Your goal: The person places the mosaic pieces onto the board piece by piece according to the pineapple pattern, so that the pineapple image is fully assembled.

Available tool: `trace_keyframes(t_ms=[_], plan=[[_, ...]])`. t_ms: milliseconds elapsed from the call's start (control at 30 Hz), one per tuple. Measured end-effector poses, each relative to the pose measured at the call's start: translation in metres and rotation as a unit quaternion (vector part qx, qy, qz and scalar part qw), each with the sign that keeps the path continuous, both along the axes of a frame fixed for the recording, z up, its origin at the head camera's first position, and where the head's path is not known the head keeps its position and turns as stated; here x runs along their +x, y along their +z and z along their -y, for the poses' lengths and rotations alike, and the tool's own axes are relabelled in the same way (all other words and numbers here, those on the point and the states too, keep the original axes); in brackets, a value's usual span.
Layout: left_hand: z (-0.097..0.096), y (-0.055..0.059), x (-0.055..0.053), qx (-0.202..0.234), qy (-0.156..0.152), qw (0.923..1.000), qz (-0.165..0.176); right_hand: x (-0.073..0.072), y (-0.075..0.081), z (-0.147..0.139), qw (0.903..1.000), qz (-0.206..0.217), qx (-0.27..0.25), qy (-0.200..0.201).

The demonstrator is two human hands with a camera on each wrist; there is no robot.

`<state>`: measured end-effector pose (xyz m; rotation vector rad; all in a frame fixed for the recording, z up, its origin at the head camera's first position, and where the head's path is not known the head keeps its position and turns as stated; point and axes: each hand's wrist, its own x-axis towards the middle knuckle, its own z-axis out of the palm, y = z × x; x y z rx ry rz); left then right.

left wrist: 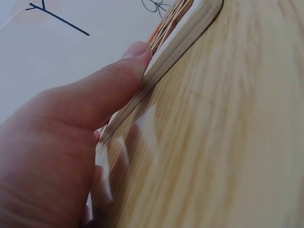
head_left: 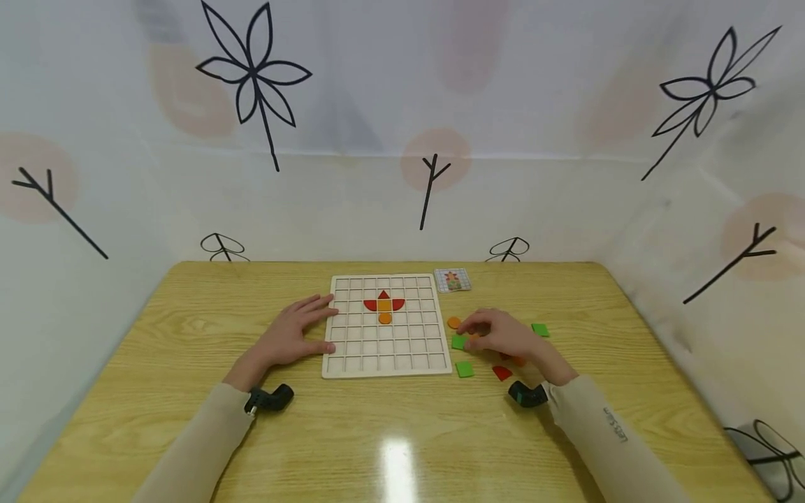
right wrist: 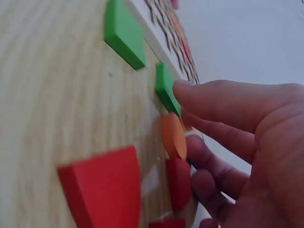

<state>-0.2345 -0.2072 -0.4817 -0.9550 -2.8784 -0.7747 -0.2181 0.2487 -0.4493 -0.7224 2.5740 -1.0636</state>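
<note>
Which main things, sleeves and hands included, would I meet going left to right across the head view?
Left sleeve → left hand → board → card → right hand → right sleeve.

Printed backdrop [head_left: 352, 209] around a wood-grain counter [head_left: 352, 433]

The pale backdrop stands behind the counter and along both sides, bearing pinkish blots [head_left: 411, 164], two black-outlined flowers [head_left: 253, 71] high up and three bare twigs [head_left: 430, 181] lower down. A white glare [head_left: 397, 468] lies on the counter's near part.
</note>
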Motion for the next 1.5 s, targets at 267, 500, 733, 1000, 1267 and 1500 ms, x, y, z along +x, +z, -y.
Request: trace_keyframes(t_ms=[267,500,733,1000,1267,1500], plan=[[0.0,0.002,0.001,0.008,-0.005,0.9999,-0.004,-0.012,0.004,-0.024,0.9954,0.086,-0.04,0.014],[0.0,0.0,0.001,0.007,-0.008,0.9998,-0.015,-0.015,0.009,-0.036,0.9888,0.139,-0.042,0.036],[0.001,-0.003,-0.001,0.009,-0.008,0.9998,-0.015,-0.015,0.007,-0.032,0.9934,0.109,-0.031,0.015],[0.0,0.0,0.001,0.009,-0.007,0.9999,-0.01,-0.013,0.005,-0.032,0.9965,0.074,-0.035,-0.016],[0.0,0.005,0.001,0.008,-0.009,0.9999,-0.004,-0.014,0.004,-0.036,0.9948,0.059,-0.023,-0.08],[-0.001,0.004,0.001,0.011,-0.007,0.9999,-0.001,-0.012,0.004,-0.036,0.9888,0.049,-0.045,-0.134]])
